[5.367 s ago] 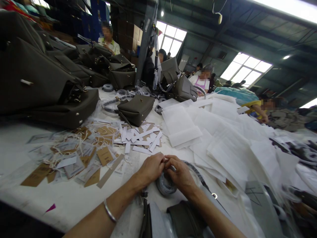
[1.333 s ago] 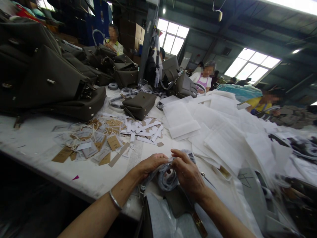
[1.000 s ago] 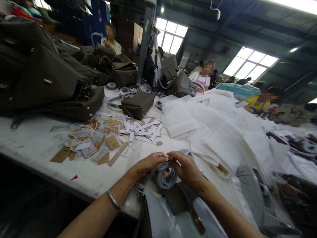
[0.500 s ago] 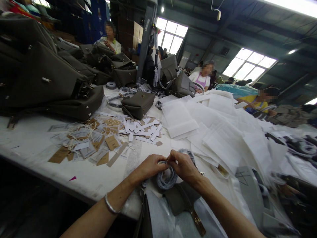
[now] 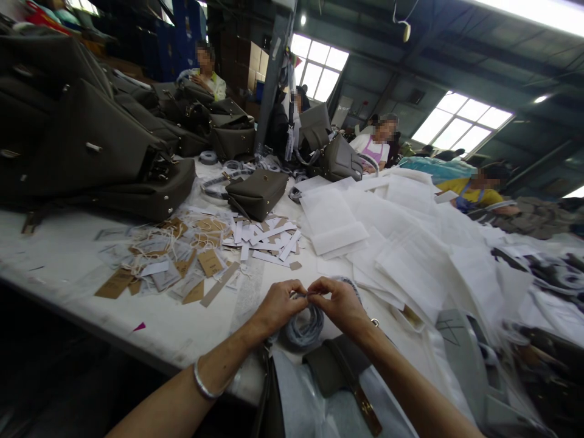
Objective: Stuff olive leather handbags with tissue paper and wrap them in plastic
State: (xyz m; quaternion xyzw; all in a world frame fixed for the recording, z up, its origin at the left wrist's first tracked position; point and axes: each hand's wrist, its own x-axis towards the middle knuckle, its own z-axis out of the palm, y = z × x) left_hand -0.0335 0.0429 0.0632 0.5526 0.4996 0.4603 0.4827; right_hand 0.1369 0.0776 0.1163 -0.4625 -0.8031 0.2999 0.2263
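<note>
A coiled, film-wrapped bag strap (image 5: 305, 328) hangs below my fingers, grey and ring-shaped. My left hand (image 5: 283, 304) pinches its upper edge between thumb and fingertips. From the other side, my right hand (image 5: 336, 304) pinches at the same spot, and the fingertips of both hands meet there. What exactly lies between the tips is too small to make out. Just below is a dark handbag (image 5: 331, 368) with a brass-coloured clasp piece (image 5: 367, 410) and a pale sheet (image 5: 296, 395) over it. Another wrapped loop shows partly behind my right hand.
Paper hang tags (image 5: 173, 267) with strings and white paper strips (image 5: 269, 237) lie ahead. White sheets (image 5: 410, 243) are heaped to the right. Dark handbags (image 5: 114, 152) pile up at the left; one small bag (image 5: 258, 191) stands mid-table. Several people work beyond.
My fingers stay at the top of the coil, with only a slight shift of the hands. The view has moved a little, and a person at the far right has lowered an arm.
</note>
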